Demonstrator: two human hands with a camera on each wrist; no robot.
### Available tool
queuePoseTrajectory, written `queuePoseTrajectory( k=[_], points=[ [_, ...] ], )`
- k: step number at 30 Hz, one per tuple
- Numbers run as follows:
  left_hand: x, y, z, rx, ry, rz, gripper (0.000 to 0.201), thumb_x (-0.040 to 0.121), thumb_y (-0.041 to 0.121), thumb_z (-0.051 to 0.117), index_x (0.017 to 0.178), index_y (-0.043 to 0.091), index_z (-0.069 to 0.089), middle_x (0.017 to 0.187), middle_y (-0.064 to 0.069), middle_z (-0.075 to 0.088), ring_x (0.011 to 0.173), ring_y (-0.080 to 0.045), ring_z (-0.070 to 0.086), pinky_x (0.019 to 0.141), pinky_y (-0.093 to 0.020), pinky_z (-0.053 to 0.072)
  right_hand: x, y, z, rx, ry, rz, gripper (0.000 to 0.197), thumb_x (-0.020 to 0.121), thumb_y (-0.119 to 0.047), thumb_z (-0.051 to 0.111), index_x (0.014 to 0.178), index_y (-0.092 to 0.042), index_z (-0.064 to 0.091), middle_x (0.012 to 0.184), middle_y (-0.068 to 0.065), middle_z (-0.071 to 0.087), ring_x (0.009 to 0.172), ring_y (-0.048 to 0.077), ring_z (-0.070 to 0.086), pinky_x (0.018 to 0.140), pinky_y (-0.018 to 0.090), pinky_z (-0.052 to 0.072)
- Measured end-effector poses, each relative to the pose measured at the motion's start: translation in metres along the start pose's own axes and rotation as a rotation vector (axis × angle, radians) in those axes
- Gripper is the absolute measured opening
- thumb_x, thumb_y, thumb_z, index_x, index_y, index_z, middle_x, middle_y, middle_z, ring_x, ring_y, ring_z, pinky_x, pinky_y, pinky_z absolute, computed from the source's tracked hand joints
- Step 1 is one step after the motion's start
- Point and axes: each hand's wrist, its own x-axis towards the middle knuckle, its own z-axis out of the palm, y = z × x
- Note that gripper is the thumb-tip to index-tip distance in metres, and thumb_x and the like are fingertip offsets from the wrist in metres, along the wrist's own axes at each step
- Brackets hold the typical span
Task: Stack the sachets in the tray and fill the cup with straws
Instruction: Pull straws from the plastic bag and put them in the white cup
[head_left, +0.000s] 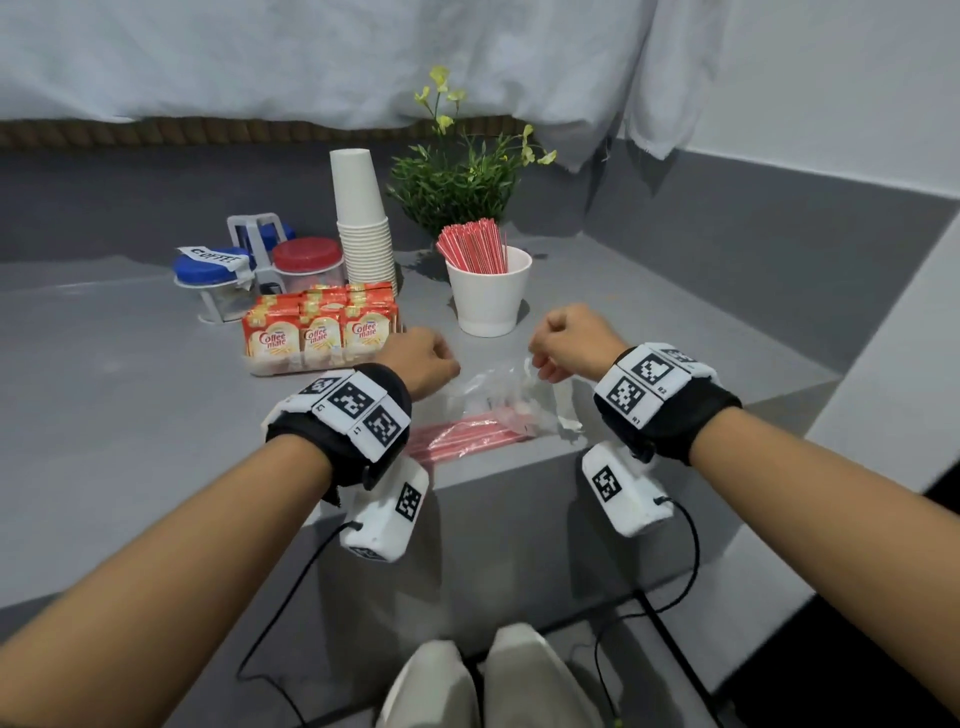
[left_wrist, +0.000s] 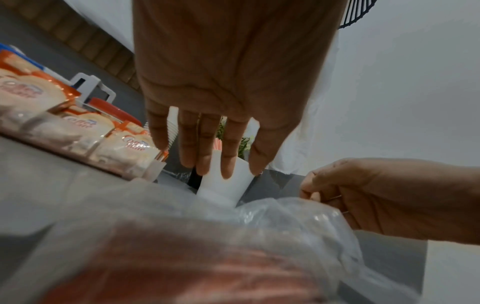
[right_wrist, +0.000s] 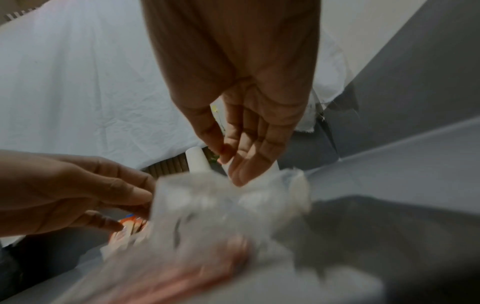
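A: Both hands at bag (head_left: 498, 405), just in front of cup (head_left: 488, 296). Grip state?

B: Right hand (head_left: 571, 343) pinching bag mouth between thumb and fingers. Left hand (head_left: 423, 361) beside mouth, fingers loosely extended, holding nothing.

A: Procedure?

B: Hold mouth open; draw straws (head_left: 467, 434) out together, ends aligned. Sachets (head_left: 319, 332) already upright in tray (head_left: 270, 366), left of cup.

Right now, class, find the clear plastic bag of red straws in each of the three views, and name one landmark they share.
Head: the plastic bag lies on the grey counter's near edge, between the two wrists.
Left wrist: it fills the lower middle, blurred, with the right hand at its right edge.
Right wrist: it spreads across the lower centre.
Shared landmark: the white cup, just beyond the bag.
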Motion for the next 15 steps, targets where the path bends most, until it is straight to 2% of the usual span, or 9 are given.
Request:
queuePoseTrajectory(
  k=[3, 5, 6, 7, 9, 11, 13, 15],
  points=[
    [-0.015, -0.008, 0.014, 0.186, -0.108, -0.048, 0.050, 0.088, 0.039, 0.057, 0.131, 0.017, 0.045, 0.138, -0.014, 0.041, 0.131, -0.032, 0.033, 0.108, -0.040, 0.028, -0.017, 0.012, 0.016, -0.131, -0.094, 0.016, 0.025, 0.084, -0.001, 0.049, 0.061, -0.007, 0.056, 0.064, 0.008, 0.057, 0.057, 0.019, 0.053, 0.054, 0.022, 0.046],
    [-0.024, -0.014, 0.022, 0.225, -0.177, -0.091, 0.066, 0.084, 0.047, 0.059, 0.139, 0.022, 0.033, 0.143, -0.013, 0.033, 0.135, -0.034, 0.026, 0.109, -0.043, 0.027, -0.026, 0.018, 0.022, -0.248, -0.096, -0.023, 0.031, 0.084, -0.001, 0.048, 0.057, -0.014, 0.055, 0.062, 0.002, 0.055, 0.059, 0.015, 0.051, 0.045, 0.011, 0.040],
    [-0.027, -0.017, 0.026, 0.225, -0.199, -0.102, 0.072, 0.082, 0.049, 0.061, 0.141, 0.023, 0.029, 0.144, -0.012, 0.032, 0.134, -0.034, 0.026, 0.108, -0.043, 0.028, -0.030, 0.019, 0.024, -0.267, -0.103, -0.033, 0.035, 0.084, 0.000, 0.046, 0.055, -0.018, 0.053, 0.059, -0.002, 0.052, 0.054, 0.010, 0.050, 0.037, 0.006, 0.033],
    [-0.030, -0.019, 0.030, 0.228, -0.210, -0.103, 0.075, 0.081, 0.050, 0.062, 0.142, 0.024, 0.026, 0.144, -0.011, 0.031, 0.134, -0.034, 0.027, 0.107, -0.043, 0.029, -0.033, 0.020, 0.025, -0.274, -0.125, -0.042, 0.035, 0.083, 0.002, 0.045, 0.056, -0.018, 0.054, 0.058, -0.004, 0.050, 0.045, 0.003, 0.048, 0.031, 0.006, 0.031],
    [-0.034, -0.021, 0.034, 0.248, -0.212, -0.095, 0.076, 0.080, 0.049, 0.063, 0.142, 0.026, 0.026, 0.145, -0.009, 0.031, 0.134, -0.033, 0.025, 0.107, -0.045, 0.029, -0.038, 0.021, 0.023, -0.284, -0.180, -0.061, 0.026, 0.083, 0.003, 0.046, 0.074, -0.012, 0.065, 0.058, -0.005, 0.049, 0.033, -0.005, 0.046, 0.030, 0.007, 0.030],
    [-0.038, -0.022, 0.034, 0.256, -0.197, -0.086, 0.070, 0.081, 0.046, 0.064, 0.139, 0.026, 0.030, 0.142, -0.008, 0.033, 0.133, -0.032, 0.025, 0.107, -0.046, 0.029, -0.044, 0.021, 0.021, -0.286, -0.226, -0.088, 0.023, 0.086, -0.001, 0.050, 0.098, -0.009, 0.067, 0.060, -0.008, 0.049, 0.033, -0.007, 0.046, 0.033, 0.005, 0.032],
    [-0.041, -0.022, 0.035, 0.240, -0.175, -0.073, 0.060, 0.082, 0.043, 0.064, 0.132, 0.025, 0.037, 0.136, -0.008, 0.035, 0.129, -0.033, 0.027, 0.105, -0.046, 0.031, -0.050, 0.022, 0.019, -0.264, -0.258, -0.116, 0.026, 0.086, 0.001, 0.051, 0.106, -0.008, 0.064, 0.063, -0.010, 0.048, 0.035, -0.008, 0.047, 0.036, 0.003, 0.034],
    [-0.044, -0.022, 0.037, 0.222, -0.150, -0.058, 0.052, 0.084, 0.040, 0.062, 0.127, 0.023, 0.040, 0.131, -0.009, 0.037, 0.125, -0.033, 0.030, 0.102, -0.043, 0.033, -0.055, 0.022, 0.017, -0.229, -0.291, -0.145, 0.032, 0.084, 0.008, 0.048, 0.109, -0.006, 0.062, 0.066, -0.010, 0.047, 0.034, -0.015, 0.045, 0.038, 0.003, 0.034]
  ],
)
